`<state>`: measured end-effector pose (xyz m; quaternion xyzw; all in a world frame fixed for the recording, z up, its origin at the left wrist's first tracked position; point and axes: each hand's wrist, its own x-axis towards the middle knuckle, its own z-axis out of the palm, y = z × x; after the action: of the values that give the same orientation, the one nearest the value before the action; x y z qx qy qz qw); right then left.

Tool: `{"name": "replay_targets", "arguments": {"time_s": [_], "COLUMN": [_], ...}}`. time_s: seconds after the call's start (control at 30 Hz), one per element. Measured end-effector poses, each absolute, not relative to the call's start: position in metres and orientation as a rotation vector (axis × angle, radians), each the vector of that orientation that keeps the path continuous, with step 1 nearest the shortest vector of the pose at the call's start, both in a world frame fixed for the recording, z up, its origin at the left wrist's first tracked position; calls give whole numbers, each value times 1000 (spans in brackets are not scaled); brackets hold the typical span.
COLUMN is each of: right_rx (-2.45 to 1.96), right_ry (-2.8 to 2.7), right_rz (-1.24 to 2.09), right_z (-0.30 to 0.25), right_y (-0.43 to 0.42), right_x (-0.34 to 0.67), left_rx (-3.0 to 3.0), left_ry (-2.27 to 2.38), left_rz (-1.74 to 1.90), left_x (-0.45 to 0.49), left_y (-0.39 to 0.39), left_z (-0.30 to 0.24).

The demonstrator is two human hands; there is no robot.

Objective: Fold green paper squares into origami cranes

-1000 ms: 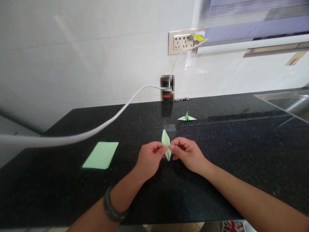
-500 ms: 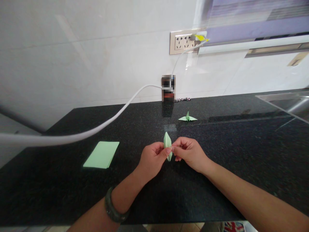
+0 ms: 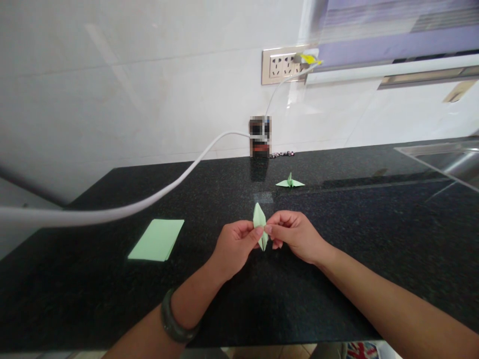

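Observation:
A narrow, diamond-shaped piece of folded green paper [image 3: 259, 215] is held upright above the dark counter. My left hand [image 3: 235, 249] pinches its left side, thumb in front and fingers behind. On the opposite edge, the thumb and fingertips of my right hand [image 3: 294, 233] close on the paper around its middle. Both thumb tips nearly meet there and cover part of the folds. Beyond my hands, a finished green paper crane [image 3: 290, 182] with spread wings stands on the counter. To the left lies a stack of green paper sheets [image 3: 156, 240].
The black speckled counter [image 3: 112, 299] runs back to a white tiled wall. A white cable [image 3: 179, 179] crosses at left to a blurred-out object [image 3: 260, 137] by the wall. A beaded strand [image 3: 282, 154] lies beside it. A metal sink [image 3: 449, 157] borders the right.
The folded paper has turned slightly in my fingers, now showing a broader, flatter face. My hands keep nearly the same place and grip.

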<state>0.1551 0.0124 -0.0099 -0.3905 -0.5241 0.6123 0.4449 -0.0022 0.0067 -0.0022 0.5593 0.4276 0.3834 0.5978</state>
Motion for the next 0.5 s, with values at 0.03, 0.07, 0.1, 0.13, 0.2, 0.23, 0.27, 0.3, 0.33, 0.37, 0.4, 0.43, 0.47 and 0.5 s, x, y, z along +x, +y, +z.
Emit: {"name": "replay_targets", "arguments": {"time_s": [0.03,0.07,0.1,0.13,0.2,0.23,0.27,0.3,0.33,0.37,0.4,0.43,0.47,0.5], "right_rx": [-963,-954,-940,-923,-887,-870,-853,-837,-822,-808,-800,-797,-798,-801], "right_ry": [-1292,-1285,-1278,-1266,-1219,-1195,-1177,-1173,-1182,-1201,-1218,-1230,-1237,-1239], "right_rz": [1525,1536,1550,1571,1622,1647,1667,1681,1690,1693,1692,1689,1684,1680], "right_z": [-10,-11,-11,-11,-12,-12,-12,-12,-12,-12,-13,-13,-13,-13], "right_y": [12,12,12,12,12,12,12,12,12,12,11,11,11,11], "right_x": [155,155,155,155,155,155,154,154,154,153,153,152,152,152], "left_rx": [1310,1327,1350,1376,1429,1450,1471,1493,1517,1541,1564,1584,1600,1612], "left_ry": [1006,1021,1035,1044,1043,1032,1017,1002,988,977,973,974,979,982], "left_rz": [894,896,896,894,886,879,870,860,852,843,835,831,822,812], "left_x": [-2,-3,-4,-4,-5,-5,-5,-5,-5,-4,-4,-4,-4,-4], "left_y": [7,7,7,6,6,5,5,4,3,3,2,1,1,1], "left_z": [-2,-2,-2,-1,-1,0,0,1,2,2,2,3,3,2]}}
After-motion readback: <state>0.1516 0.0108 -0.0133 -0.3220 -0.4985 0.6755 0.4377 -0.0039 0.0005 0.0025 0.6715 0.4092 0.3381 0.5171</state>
